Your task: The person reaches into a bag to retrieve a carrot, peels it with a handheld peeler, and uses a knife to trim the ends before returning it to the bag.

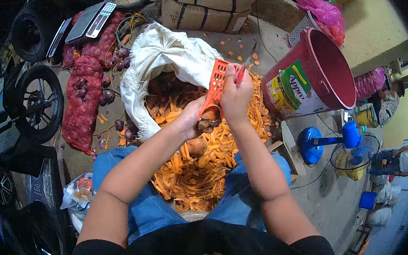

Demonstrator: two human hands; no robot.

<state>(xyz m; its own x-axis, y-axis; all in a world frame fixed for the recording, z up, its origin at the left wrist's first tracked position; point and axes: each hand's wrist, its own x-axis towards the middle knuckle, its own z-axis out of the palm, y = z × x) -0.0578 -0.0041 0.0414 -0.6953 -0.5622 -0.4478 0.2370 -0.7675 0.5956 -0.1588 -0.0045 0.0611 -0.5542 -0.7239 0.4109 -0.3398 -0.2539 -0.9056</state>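
Observation:
My left hand (191,119) is closed around a stubby carrot (209,119) with a dark, dirty end. An orange perforated plastic piece (216,87) slants above it, its curved lower end against the carrot. My right hand (237,93) is closed, with the thumb on the orange piece and a red-handled knife (240,74) in the fist; its blade points up and away. Below both hands lies a deep heap of orange carrot peelings (193,176) between my knees, with one whole carrot (196,147) on it. A white woven sack (174,48) gapes open just beyond, with dark produce inside.
A tall red bucket (291,80) tilts at the right, near a blue fan (311,145). Red net bags of onions (83,103) and a scale (93,23) are at the left, beside a motorcycle (37,104). Cardboard boxes (209,7) stand behind; a person (403,159) is far right.

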